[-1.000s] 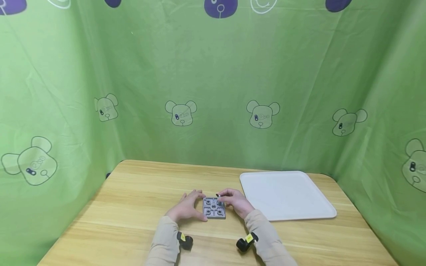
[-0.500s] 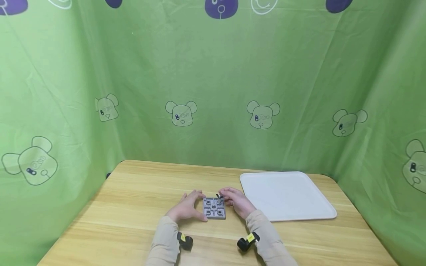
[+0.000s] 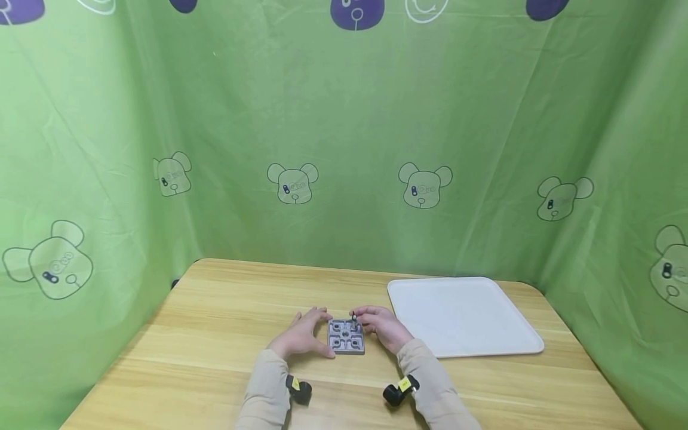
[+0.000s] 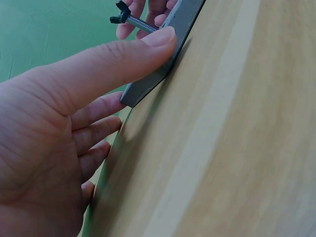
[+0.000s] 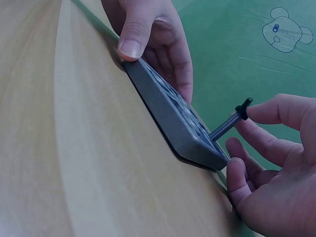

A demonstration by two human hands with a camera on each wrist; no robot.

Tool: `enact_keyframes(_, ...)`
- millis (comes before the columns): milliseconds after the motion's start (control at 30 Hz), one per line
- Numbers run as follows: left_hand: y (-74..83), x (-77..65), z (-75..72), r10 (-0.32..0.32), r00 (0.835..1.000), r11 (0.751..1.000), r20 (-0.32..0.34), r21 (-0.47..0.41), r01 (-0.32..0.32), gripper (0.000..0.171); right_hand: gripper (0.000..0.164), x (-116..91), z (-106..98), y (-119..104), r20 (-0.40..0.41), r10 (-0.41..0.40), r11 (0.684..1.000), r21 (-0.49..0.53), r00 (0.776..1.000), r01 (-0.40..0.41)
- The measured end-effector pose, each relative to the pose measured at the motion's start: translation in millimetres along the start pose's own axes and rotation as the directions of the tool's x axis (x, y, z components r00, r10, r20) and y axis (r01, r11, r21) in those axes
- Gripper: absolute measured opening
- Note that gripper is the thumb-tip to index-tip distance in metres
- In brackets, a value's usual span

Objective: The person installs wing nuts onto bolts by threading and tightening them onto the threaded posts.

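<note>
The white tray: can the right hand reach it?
Probably yes: the tray lies beside the right hand, nothing visible between them, though that hand is at the screw on the grey plate.

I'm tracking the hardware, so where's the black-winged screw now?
In the head view, the black-winged screw stands up from the far right part of the gray plate, at the right hand's fingertips.

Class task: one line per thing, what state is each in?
Plate: lying on the table, recesses facing up
Wing bolt: standing roughly upright in the plate, thread exposed
Left hand: fingers and thumb holding the plate
Right hand: fingers bent, one fingertip against the bolt's wings
White tray: lying flat
Curtain: hanging
</note>
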State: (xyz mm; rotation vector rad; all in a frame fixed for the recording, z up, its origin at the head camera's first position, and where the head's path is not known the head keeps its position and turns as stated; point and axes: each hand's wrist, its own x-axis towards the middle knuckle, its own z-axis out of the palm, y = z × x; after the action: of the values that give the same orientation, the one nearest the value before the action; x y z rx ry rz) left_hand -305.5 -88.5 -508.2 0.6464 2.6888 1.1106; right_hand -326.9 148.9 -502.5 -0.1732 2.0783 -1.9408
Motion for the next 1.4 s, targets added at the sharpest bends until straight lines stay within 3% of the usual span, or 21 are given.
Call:
enact_keyframes(300, -0.3, 0.3, -0.1, -0.001, 1.0, 1.0, 0.001, 0.0, 0.001, 0.086, 0.024, -0.5, -0.6, 0.7, 0.03, -0.024, 1.0, -0.012, 0.999, 0.024)
enact_keyframes(767, 0.1, -0.1, 0.4, -0.006, 1.0, 1.0, 0.003, -0.002, 0.006, 0.086, 0.021, 1.9, 5.4, 1.6, -0.068, -0.015, 0.993, -0.117, 0.998, 0.007)
enact_keyframes(1033, -1.2, 0.9, 1.0, 0.002, 1.0, 1.0, -0.008, 0.008, -0.002, 0.084, 0.022, 1.0, 6.3, 0.5, -0.063, -0.013, 0.996, -0.089, 0.998, 0.007)
enact_keyframes(1400, -1.0, 0.7, 0.5, -0.001, 1.0, 1.0, -0.008, 0.013, 0.001, 0.085, 0.013, 5.9, 1.7, 2.1, -0.043, 0.011, 0.998, 0.056, 0.999, -0.009)
